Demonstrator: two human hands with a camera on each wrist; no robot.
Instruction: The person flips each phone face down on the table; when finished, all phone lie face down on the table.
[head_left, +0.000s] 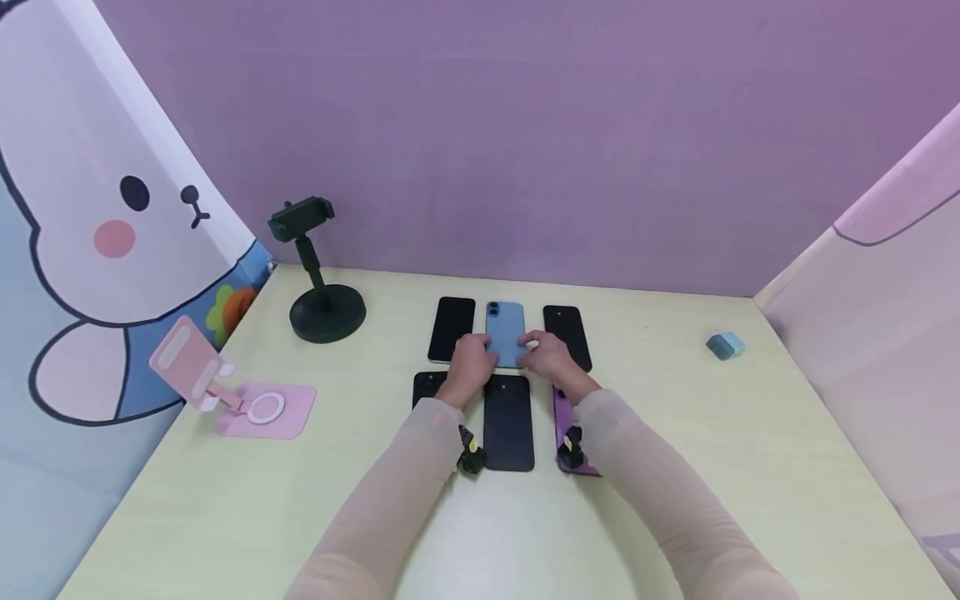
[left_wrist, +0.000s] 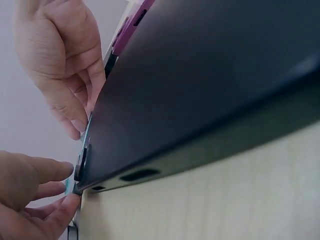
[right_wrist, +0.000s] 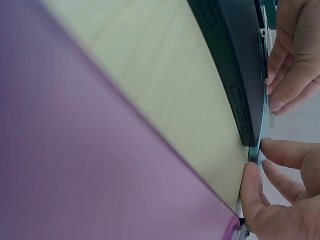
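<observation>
A light blue phone [head_left: 506, 323] lies camera side up in the middle of the back row. At its lower left edge, my left hand [head_left: 471, 365] grips the side between thumb and fingers. My right hand [head_left: 552, 358] holds the opposite edge with bent fingers. In the left wrist view, the fingertips of both hands meet the phone's thin rim beyond a dark phone [left_wrist: 190, 85]. Black phones lie to the back left [head_left: 452, 327] and back right [head_left: 567, 332]. In front are a dark phone [head_left: 508, 425], a black phone [head_left: 428, 384] and a purple phone [head_left: 563, 421], the last two partly hidden by my arms.
A black phone stand [head_left: 327, 312] with a round base stands at the back left. Nearer is a pink folding stand [head_left: 296, 410] with a white ring. A small blue block [head_left: 725, 345] lies far right. Behind the table [head_left: 750, 467] hangs a purple backdrop [head_left: 525, 150].
</observation>
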